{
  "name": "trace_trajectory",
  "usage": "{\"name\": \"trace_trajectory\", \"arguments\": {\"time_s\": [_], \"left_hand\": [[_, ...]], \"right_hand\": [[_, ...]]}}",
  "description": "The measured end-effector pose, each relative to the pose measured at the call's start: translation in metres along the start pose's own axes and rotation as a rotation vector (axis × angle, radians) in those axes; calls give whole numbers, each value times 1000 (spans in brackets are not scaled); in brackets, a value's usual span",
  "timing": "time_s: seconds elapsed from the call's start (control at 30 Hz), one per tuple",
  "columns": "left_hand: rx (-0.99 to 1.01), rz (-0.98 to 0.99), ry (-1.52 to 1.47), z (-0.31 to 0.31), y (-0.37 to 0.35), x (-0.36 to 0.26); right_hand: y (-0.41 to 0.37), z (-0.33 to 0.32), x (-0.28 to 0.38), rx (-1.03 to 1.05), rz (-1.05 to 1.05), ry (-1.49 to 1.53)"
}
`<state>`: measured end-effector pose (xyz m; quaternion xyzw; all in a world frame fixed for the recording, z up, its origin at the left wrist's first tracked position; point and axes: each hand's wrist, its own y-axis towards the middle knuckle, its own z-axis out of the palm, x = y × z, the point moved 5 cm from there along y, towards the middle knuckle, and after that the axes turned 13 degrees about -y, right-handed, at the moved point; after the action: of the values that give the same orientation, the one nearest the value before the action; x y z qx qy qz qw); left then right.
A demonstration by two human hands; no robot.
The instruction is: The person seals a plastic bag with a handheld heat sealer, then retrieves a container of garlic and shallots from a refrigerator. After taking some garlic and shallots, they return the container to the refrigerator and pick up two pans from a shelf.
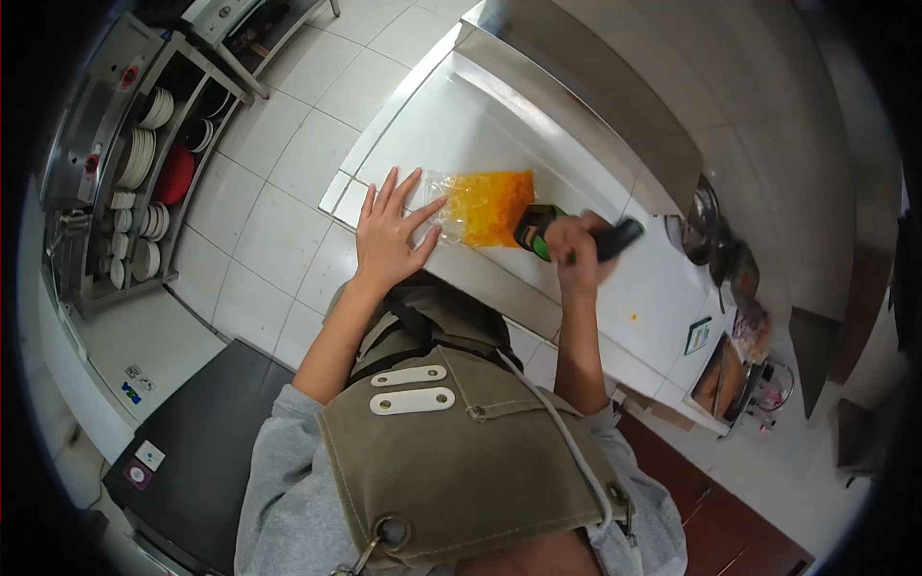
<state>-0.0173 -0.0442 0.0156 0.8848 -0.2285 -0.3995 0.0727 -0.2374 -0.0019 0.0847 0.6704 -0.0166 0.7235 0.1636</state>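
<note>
A clear plastic bag (492, 206) with orange-yellow contents lies flat on the white counter. My left hand (392, 235) rests with fingers spread at the bag's left end, its fingertips on the clear, unfilled part. My right hand (576, 252) is closed around a black and green tool (615, 240), somewhat blurred. The tool's black head with green edges is at the lower right edge of the orange part; whether it presses on the bag is hard to tell.
White counter (413, 125) has a raised metal back (586, 86). A small green-edged card (699, 334), an orange speck (634, 317) and a tray (720, 379) are to the right. Metal bowls (706, 211) stand behind. At left are a plate rack (144, 173) and a black-topped unit (206, 451).
</note>
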Motion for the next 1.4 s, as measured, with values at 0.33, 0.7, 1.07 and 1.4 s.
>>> {"name": "trace_trajectory", "arguments": {"time_s": [0.33, 0.7, 1.07, 1.4], "left_hand": [[3, -53, -15, 5, -9, -8], [4, -6, -31, 4, -10, -8], [-58, 40, -11, 4, -13, -11], [-56, -9, -55, 3, -10, -7]], "right_hand": [[-8, -8, -7, 17, -62, -83], [-25, 7, -16, -12, -323, -128], [31, -45, 1, -163, 108, 43], [15, 3, 14, -34, 43, 6]]}}
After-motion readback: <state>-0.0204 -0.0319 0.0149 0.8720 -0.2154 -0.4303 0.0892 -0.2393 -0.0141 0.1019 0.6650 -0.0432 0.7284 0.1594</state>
